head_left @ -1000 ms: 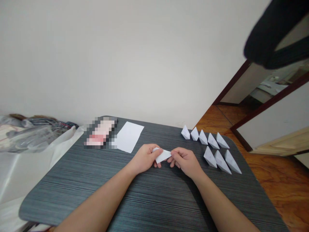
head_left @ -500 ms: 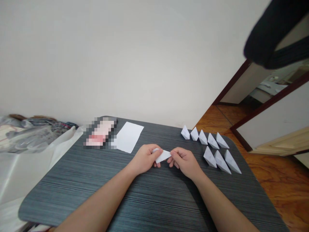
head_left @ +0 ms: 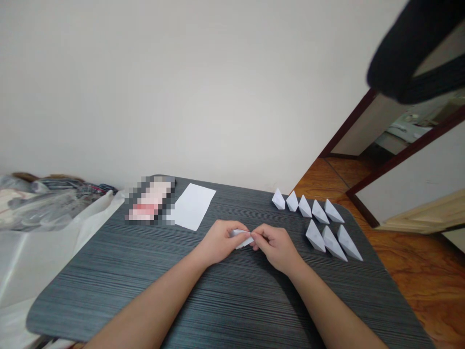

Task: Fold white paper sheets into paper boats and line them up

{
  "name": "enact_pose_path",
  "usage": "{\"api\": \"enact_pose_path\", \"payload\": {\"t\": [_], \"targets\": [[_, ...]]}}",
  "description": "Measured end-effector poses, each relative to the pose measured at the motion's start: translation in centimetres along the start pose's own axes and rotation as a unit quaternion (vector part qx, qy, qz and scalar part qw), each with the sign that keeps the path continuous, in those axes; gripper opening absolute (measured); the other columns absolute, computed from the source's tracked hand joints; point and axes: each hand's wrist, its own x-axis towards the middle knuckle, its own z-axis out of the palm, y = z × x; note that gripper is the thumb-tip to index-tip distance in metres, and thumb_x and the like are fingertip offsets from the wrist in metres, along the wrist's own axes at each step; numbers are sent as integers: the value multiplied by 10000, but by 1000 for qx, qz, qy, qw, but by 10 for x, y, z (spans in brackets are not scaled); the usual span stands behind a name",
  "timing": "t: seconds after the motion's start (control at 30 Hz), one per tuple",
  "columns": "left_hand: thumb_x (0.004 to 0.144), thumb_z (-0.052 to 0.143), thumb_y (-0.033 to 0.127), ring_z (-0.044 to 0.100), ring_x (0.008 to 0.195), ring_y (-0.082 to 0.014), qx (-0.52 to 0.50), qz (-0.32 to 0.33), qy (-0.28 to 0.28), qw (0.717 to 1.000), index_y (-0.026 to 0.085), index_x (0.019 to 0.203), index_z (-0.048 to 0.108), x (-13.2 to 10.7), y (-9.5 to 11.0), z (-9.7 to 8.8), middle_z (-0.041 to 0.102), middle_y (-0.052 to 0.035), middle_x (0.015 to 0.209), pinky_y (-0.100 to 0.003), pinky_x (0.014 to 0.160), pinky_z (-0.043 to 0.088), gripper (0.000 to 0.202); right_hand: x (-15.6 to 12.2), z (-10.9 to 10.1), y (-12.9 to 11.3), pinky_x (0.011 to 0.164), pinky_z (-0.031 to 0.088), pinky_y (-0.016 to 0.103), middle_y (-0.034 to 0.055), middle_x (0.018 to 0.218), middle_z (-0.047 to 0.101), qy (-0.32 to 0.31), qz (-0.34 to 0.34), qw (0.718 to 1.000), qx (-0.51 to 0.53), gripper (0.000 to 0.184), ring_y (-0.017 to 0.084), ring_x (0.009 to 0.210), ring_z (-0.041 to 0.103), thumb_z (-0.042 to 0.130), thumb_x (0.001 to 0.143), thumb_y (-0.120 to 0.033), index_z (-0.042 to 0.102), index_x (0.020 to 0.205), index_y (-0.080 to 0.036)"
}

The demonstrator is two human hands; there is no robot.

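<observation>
A small piece of folded white paper (head_left: 244, 242) is pinched between both hands, low over the middle of the table. My left hand (head_left: 221, 242) is closed on its left part, thumb on top, and covers much of it. My right hand (head_left: 275, 246) pinches the right tip between thumb and forefinger. To the right, several folded white paper pieces (head_left: 315, 236) with pointed tops stand in two rows. Flat sheets of white paper (head_left: 194, 206) lie to the left beyond my left hand.
The dark wood-grained table (head_left: 145, 261) meets a pale wall (head_left: 218, 97) at the back. A pixelated flat object (head_left: 150, 198) lies at the far left. Plastic-covered goods (head_left: 65, 198) sit beyond the left edge. Wooden floor (head_left: 417, 271) and a doorway are right.
My hands have come closer together and slightly lower. The folded paper has turned and tilted, showing less of its flat face. The standing paper pieces have stayed put.
</observation>
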Motion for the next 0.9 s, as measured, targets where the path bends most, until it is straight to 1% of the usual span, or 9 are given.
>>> {"api": "enact_pose_path", "payload": {"t": [0.1, 0.2, 0.27, 0.37, 0.47, 0.57, 0.73, 0.8, 0.9], "targets": [[835, 482, 335, 558, 646, -136, 15, 7, -7, 1000, 170, 788, 707, 0, 0, 0, 670, -16, 712, -218, 597, 382, 283, 1, 1, -2, 605, 433, 233, -7, 616, 664, -7, -10, 1000, -7, 200, 129, 592, 623, 498, 870, -215, 621, 715, -194], [839, 476, 322, 562, 644, -136, 15, 10, -9, 1000, 171, 790, 710, -1, 0, -1, 671, -16, 707, -218, 593, 381, 283, 1, 2, -3, 610, 436, 233, -9, 617, 667, -5, -11, 1000, 3, 200, 130, 596, 626, 493, 873, -211, 623, 721, -196], [836, 478, 327, 563, 644, -138, 10, 4, 0, 1000, 171, 793, 709, -1, 0, 0, 672, -18, 713, -219, 594, 384, 282, 1, 1, -3, 612, 438, 235, -7, 622, 669, -3, -9, 1000, 9, 205, 132, 601, 627, 491, 875, -216, 623, 719, -197], [828, 487, 344, 560, 655, -143, 8, -16, 25, 1000, 170, 792, 698, 0, -1, 0, 668, -20, 725, -222, 592, 385, 276, 0, 0, 0, 604, 442, 237, -7, 617, 667, 6, 7, 1000, 18, 202, 133, 590, 620, 487, 877, -219, 621, 728, -198], [836, 468, 368, 537, 611, -137, 13, -32, 31, 999, 158, 728, 676, 0, -2, -1, 637, -16, 657, -221, 550, 362, 314, 0, -1, 3, 584, 441, 237, -6, 608, 661, 9, 21, 999, 29, 203, 132, 575, 608, 485, 877, -225, 620, 728, -199], [843, 451, 375, 521, 589, -130, 13, -29, 27, 999, 151, 685, 664, 0, -3, -1, 614, -13, 623, -220, 538, 350, 347, 0, -2, 4, 567, 439, 235, -3, 607, 659, 7, 24, 999, 44, 216, 133, 573, 603, 481, 879, -237, 626, 725, -198], [841, 452, 355, 539, 627, -135, -18, -33, 40, 998, 152, 713, 653, 1, -1, -1, 622, -18, 662, -220, 572, 376, 313, 0, -2, 4, 545, 435, 228, -1, 606, 665, 12, 36, 997, 63, 219, 123, 539, 590, 477, 882, -250, 627, 734, -190], [842, 448, 353, 529, 597, -130, -30, -41, 42, 998, 153, 689, 627, 1, -1, -1, 598, -11, 627, -218, 553, 372, 309, -1, -2, 5, 532, 433, 225, 1, 604, 667, 9, 42, 997, 71, 221, 116, 514, 577, 473, 885, -258, 625, 741, -186], [843, 444, 351, 502, 565, -121, -22, -38, 49, 998, 156, 628, 589, 1, -1, -2, 560, 2, 582, -216, 532, 353, 325, 0, 0, 9, 487, 422, 219, 8, 605, 668, -2, 69, 993, 97, 234, 108, 470, 552, 459, 891, -287, 613, 752, -179]]}}
